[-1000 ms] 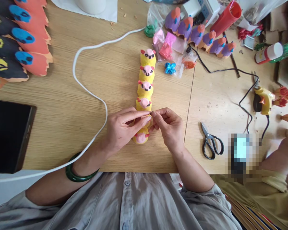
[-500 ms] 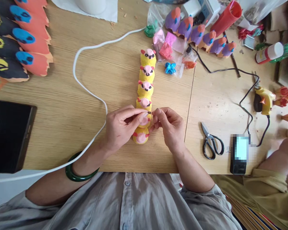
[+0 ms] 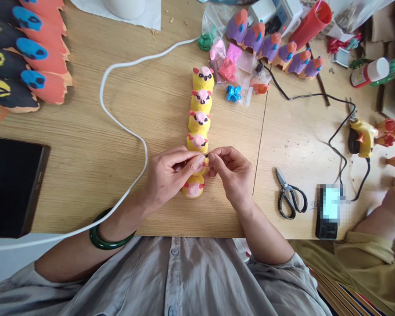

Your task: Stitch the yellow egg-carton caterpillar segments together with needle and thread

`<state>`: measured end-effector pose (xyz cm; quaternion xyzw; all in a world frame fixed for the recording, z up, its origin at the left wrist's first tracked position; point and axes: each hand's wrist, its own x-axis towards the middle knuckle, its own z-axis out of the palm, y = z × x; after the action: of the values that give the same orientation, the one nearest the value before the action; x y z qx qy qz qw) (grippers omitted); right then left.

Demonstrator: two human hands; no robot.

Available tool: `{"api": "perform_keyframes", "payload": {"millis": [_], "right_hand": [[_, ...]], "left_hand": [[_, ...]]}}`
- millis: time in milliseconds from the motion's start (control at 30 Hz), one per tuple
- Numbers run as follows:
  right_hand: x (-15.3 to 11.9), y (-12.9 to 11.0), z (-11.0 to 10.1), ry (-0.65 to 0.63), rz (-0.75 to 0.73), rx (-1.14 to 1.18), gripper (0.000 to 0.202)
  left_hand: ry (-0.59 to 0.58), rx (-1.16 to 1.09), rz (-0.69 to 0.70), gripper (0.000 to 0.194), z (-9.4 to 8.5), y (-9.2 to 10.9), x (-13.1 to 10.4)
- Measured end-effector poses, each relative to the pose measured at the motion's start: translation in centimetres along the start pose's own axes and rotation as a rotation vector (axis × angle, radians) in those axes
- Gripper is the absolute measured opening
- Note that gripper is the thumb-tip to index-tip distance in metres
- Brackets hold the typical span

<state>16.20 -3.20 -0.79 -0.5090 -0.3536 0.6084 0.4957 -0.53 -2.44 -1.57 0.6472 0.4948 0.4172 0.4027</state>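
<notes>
A row of yellow egg-carton cups with pink snouts and red ears stands lengthwise in front of me. The far cups carry small black ring-shaped marks; the nearest one shows only pink and red. Over the near part of the row, my left hand pinches a tiny black piece of clay between thumb and index finger. The fingertips of my right hand close on the piece's other side, touching or almost touching the left fingertips. My hands partly cover the cups below them.
Bagged coloured clay and a purple cup row lie at the back. Scissors, a small device with a lit screen and a yellow glue gun are rightward. A white cable crosses left, near a black tablet. Another person's arm rests at right.
My fingertips have drawn closer together around the black piece, which shows less than before. The left fingertips shifted slightly right; the yellow row stays in place.
</notes>
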Motion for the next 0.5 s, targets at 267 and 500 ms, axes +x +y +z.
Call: {"api": "perform_keyframes", "payload": {"millis": [267, 500], "right_hand": [[0.3, 0.09, -0.22, 0.005, 0.107, 0.047, 0.037], [0.38, 0.0, -0.18, -0.014, 0.162, 0.096, 0.037]], "left_hand": [[0.044, 0.129, 0.094, 0.018, -0.04, -0.16, -0.08], [0.061, 0.175, 0.186, 0.013, 0.01, -0.54, -0.12]]}}
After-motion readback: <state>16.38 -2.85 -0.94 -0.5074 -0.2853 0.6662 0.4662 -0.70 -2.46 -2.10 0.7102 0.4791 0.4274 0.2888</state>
